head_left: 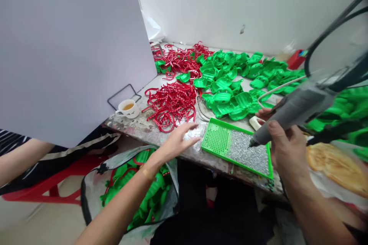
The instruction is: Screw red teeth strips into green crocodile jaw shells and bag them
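My right hand (283, 141) is wrapped round a grey glue gun (290, 113), its nozzle pointing down over a green perforated tray (218, 138) half covered with small silver beads. My left hand (179, 139) reaches out flat over the table edge, fingers stretched toward a heap of red bands (171, 103), holding nothing. Behind the tray lies a big pile of green plastic shells (230, 84).
A white cup of tea (128, 108) stands by a white board (66, 46) at the left. A bag of green and red finished pieces (135, 191) hangs below the table. Flat bread (336, 168) lies at the right. Another person's arm (20, 157) shows at far left.
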### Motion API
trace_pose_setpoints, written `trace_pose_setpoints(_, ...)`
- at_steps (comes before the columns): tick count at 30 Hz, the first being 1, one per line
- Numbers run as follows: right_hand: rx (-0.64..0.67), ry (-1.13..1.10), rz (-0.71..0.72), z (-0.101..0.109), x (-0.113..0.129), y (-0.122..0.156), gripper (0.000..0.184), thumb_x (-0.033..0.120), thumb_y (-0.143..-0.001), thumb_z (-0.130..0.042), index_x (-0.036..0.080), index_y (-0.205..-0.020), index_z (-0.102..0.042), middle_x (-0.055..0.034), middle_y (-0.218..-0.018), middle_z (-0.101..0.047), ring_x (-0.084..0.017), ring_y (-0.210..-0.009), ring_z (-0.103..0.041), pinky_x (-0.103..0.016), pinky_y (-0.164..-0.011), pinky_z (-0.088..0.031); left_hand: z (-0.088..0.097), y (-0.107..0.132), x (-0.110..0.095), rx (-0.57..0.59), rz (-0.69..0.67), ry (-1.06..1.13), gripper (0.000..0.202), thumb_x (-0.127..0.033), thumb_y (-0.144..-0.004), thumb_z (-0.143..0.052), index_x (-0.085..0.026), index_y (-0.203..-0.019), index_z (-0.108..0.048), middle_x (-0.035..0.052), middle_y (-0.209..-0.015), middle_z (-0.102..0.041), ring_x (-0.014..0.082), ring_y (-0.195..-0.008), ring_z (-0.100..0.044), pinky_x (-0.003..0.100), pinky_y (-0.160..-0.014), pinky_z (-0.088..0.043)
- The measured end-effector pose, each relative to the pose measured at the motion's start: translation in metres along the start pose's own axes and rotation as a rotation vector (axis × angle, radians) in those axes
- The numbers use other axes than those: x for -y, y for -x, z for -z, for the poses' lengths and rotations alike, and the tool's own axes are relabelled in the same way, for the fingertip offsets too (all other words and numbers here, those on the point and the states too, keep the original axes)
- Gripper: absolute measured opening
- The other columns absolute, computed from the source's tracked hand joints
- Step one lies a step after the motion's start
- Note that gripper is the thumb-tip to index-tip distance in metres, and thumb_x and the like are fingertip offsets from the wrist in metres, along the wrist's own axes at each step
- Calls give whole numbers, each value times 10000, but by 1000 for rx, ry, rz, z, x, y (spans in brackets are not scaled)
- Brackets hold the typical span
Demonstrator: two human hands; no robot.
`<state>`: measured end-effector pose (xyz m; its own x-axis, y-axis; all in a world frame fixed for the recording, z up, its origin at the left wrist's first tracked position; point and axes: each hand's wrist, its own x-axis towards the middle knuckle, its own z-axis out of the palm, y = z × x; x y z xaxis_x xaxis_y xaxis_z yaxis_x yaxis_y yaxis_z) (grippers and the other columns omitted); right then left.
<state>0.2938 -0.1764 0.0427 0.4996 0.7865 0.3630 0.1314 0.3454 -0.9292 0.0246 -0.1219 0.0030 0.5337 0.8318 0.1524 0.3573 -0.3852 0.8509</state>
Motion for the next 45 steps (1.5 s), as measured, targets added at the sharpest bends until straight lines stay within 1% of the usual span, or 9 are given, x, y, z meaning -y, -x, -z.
trace_pose_setpoints(4, -17, 50, 4, 6, -6, -7, 365, 425, -724, -703, 205, -1013, -667, -81, -1058, -662, -256, -1043, -615, -462, -956, -470, -32, -135, -18, 0, -65, -150, 475, -366, -810, -605, -192, -1242, -511, 121, -1305, -515, 245, -1240, -426, 370, -1049, -286)
trace_pose_setpoints(8, -1, 78, -12, 12, -9, -10, 354, 416, -740, -694, 232, -1039, -653, -59, -1084, -656, -252, -1070, -603, -472, -983, -441, -68, -217, -15, -41, 93, -203, 671, -327, -618, -791, -120, -1188, -502, 249, -1300, -461, 408, -1269, -346, 535, -1026, -210)
trace_pose_setpoints(13, 20, 104, -30, 20, -16, -10, 352, 413, -760, -676, 224, -1055, -642, -68, -1044, -657, -247, -1023, -604, -460, -996, -411, -92, -246, 6, -104, 253, -133, 675, -372, -659, -753, -97, -1190, -441, 310, -1258, -475, 438, -1210, -420, 553, -963, -262)
trace_pose_setpoints(19, -108, 160, 95, 15, -17, 9, 476, 360, -783, -659, 187, -1211, -540, -114, -1221, -562, -258, -1122, -548, -491, -1000, -396, -71, -250, 19, -183, 287, 158, 438, -398, -744, -656, -162, -1082, -506, 156, -1056, -629, 309, -1048, -575, 389, -896, -376)
trace_pose_setpoints(25, -26, 326, 308, -2, -17, 36, 406, 267, -788, -648, 187, -1174, -551, -124, -1196, -568, -270, -1135, -547, -515, -1006, -398, -37, -195, 1, -306, 229, 603, 376, -420, -861, -458, -158, -1126, -512, 106, -1038, -621, 195, -750, -658, 304, -688, -458)
trace_pose_setpoints(31, 381, 421, 64, -50, -35, 8, 247, 348, -867, -556, 199, -1058, -601, -70, -1048, -655, -190, -956, -626, -364, -877, -502, -30, -40, 3, -228, 294, 1180, 258, -335, -805, -582, -144, -975, -619, 94, -1034, -669, 220, -920, -662, 346, -827, -492)
trace_pose_setpoints(35, 539, 494, 61, -110, -69, -32, 219, 323, -886, -501, 175, -985, -628, -61, -978, -680, -163, -887, -643, -296, -820, -506, -32, 39, 15, -360, 401, 1244, 250, -236, -758, -663, -144, -991, -657, 96, -1027, -688, 257, -931, -663, 380, -821, -503)
trace_pose_setpoints(40, 580, 639, 96, -172, -110, -66, 204, 203, -811, -588, 173, -1000, -658, -90, -1016, -642, -187, -887, -618, -330, -876, -452, -24, 77, 19, -374, 347, 1198, 323, -263, -701, -731, -144, -997, -683, 121, -1007, -705, 302, -931, -662, 397, -779, -510)
trace_pose_setpoints(45, 659, 709, 128, -184, -127, -65, 116, 179, -798, -606, 197, -885, -681, -70, -949, -624, -192, -912, -581, -318, -866, -416, -13, 87, 24, -242, 206, 1495, 771, -699, -648, -617, -100, -1134, -645, 194, -1143, -654, 376, -1030, -617, 498, -879, -464)
